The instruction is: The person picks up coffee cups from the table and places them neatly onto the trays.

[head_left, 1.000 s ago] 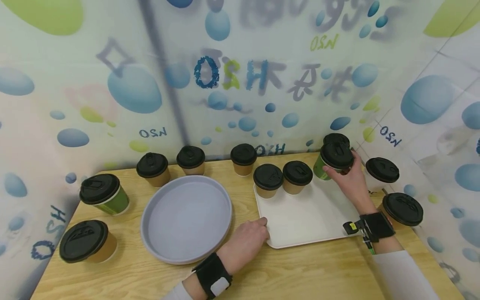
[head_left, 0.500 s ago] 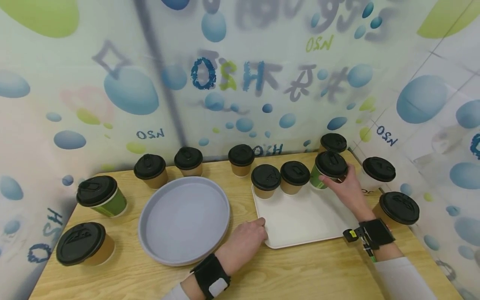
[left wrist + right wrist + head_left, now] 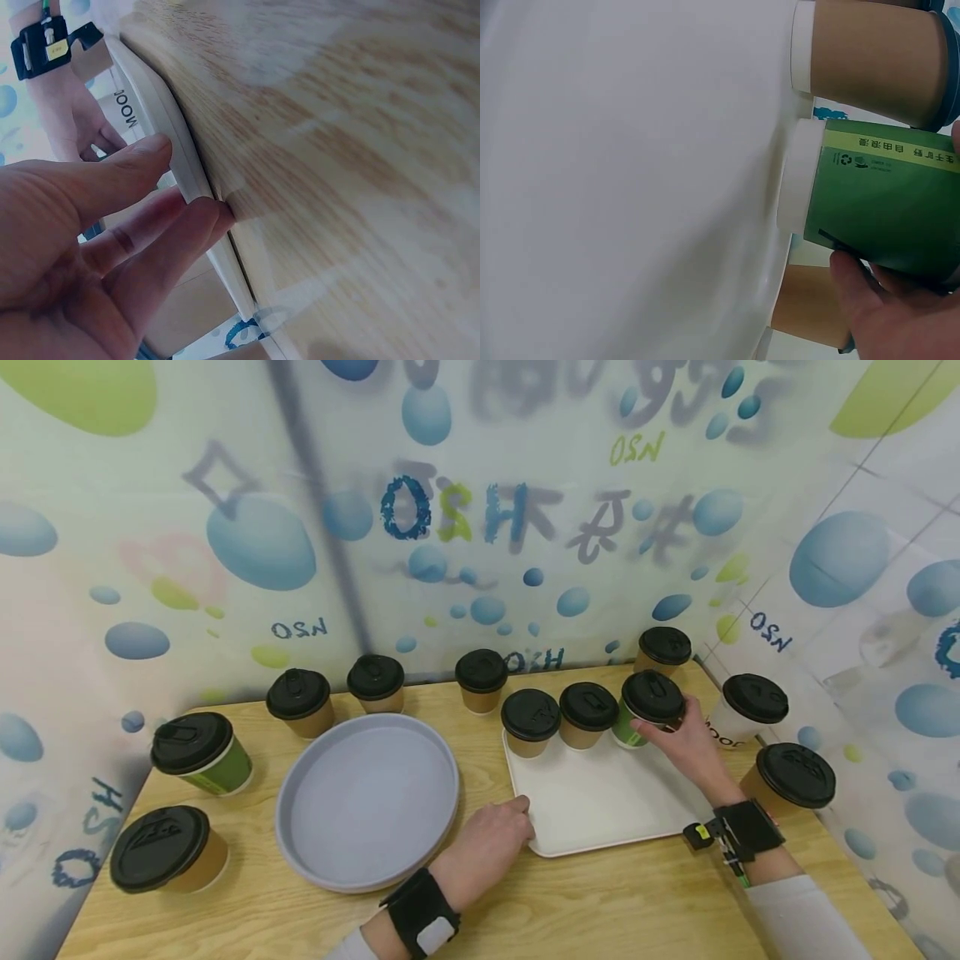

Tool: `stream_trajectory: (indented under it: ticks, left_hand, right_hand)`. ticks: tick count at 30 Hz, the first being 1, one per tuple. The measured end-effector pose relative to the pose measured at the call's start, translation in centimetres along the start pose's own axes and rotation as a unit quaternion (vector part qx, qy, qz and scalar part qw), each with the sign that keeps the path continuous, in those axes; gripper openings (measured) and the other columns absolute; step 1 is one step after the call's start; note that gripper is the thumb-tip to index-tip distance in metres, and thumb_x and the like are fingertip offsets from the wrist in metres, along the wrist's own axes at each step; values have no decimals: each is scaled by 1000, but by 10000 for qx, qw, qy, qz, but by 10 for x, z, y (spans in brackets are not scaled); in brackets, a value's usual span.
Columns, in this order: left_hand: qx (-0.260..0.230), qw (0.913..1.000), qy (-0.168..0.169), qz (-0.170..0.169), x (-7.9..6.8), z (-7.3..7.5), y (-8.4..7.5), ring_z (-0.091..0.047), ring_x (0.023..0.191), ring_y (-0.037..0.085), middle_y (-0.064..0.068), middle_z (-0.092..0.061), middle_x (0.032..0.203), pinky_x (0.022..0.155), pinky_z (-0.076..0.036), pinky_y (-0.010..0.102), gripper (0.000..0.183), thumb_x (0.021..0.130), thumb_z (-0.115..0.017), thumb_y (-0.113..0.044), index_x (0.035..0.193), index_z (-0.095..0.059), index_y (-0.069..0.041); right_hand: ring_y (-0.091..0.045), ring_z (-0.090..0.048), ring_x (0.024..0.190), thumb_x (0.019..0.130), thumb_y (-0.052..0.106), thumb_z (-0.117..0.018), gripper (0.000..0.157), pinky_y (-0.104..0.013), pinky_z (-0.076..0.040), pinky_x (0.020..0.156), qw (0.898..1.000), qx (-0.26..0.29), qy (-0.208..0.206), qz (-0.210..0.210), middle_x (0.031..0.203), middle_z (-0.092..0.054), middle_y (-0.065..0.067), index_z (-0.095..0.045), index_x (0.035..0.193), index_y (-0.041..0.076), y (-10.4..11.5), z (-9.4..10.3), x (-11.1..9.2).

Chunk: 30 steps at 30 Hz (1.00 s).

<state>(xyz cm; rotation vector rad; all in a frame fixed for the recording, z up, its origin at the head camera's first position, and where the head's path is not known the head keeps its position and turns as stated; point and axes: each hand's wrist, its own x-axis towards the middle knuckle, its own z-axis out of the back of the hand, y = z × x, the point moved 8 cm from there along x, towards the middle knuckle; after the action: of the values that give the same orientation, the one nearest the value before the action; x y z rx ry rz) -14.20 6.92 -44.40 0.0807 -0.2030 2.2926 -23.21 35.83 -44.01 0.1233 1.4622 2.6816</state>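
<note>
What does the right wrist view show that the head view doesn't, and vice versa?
Only the right wrist view shows the recycling mark printed on the green cup. Only the head view shows the round grey tray and the left hand. Both show the white tray and the right hand holding the green cup beside a brown cup.

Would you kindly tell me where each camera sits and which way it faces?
Head: worn on the head, facing forward and down at the table and white tray; left hand, right hand and sleeves show.
Left wrist: on that wrist, facing the white tray's rim; the left hand shows close, the right hand beyond.
Right wrist: on that wrist, facing across the white tray to the held green cup; part of the right hand shows.
Shared: head and right wrist both show that cup.
</note>
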Motion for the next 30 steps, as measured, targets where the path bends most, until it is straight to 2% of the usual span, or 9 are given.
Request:
stream_trajectory:
  ticks: [7, 14, 19, 23, 27, 30]
  left_hand:
    - [89, 10000, -11, -10, 0, -1, -1, -48, 62, 0, -6, -53, 79, 52, -44, 20, 19, 89, -76, -5, 81, -82, -21]
    - [49, 10000, 2, 6, 1, 0, -1, -48, 62, 1, -5, -52, 78, 51, -43, 20, 19, 88, -76, -3, 82, -82, -20]
    - [11, 10000, 22, 0, 1, 1, -1, -49, 61, 1, -6, -52, 77, 49, -42, 19, 20, 88, -76, -2, 81, -82, -20]
    - [58, 10000, 36, -73, 1, 2, -1, -49, 61, 0, -6, -52, 76, 49, -43, 19, 21, 88, -76, -2, 80, -82, -20]
    - [95, 9997, 143, -192, 2, 1, 0, -47, 61, -1, -6, -54, 76, 51, -44, 19, 18, 88, -77, -3, 82, -82, -20]
    - [89, 9993, 210, -291, 3, 1, 0, -47, 61, -1, -6, -56, 75, 52, -44, 20, 16, 89, -77, -4, 82, -81, -19]
  right_hand:
    - [-51, -40, 137, 96, 33, -74, 100, -63, -39, 109, 10000, -13, 51, 84, 151, -28, -39, -8, 156, -13, -4, -2, 3]
    - [-51, -40, 138, 96, 37, -75, 106, -62, -40, 108, 9998, -134, 165, -10, 154, -25, -39, -3, 158, -10, -7, -5, 4]
    - [-50, -41, 139, 96, 32, -75, 101, -62, -40, 109, 9995, -10, 275, 158, 154, -28, -37, -7, 159, -8, -4, -5, 4]
    - [-54, -34, 143, 98, 29, -73, 102, -63, -34, 113, 9991, 201, 332, 166, 160, -19, -37, -2, 162, -5, -1, -2, -4]
    - [-55, -35, 143, 102, 33, -66, 99, -64, -34, 112, 9998, 132, 89, 81, 161, -19, -36, 3, 164, -1, 1, 7, -17]
    - [-50, -43, 137, 104, 36, -62, 91, -62, -38, 110, 9991, -80, -338, 237, 157, -31, -33, -4, 164, 1, 5, 17, -25]
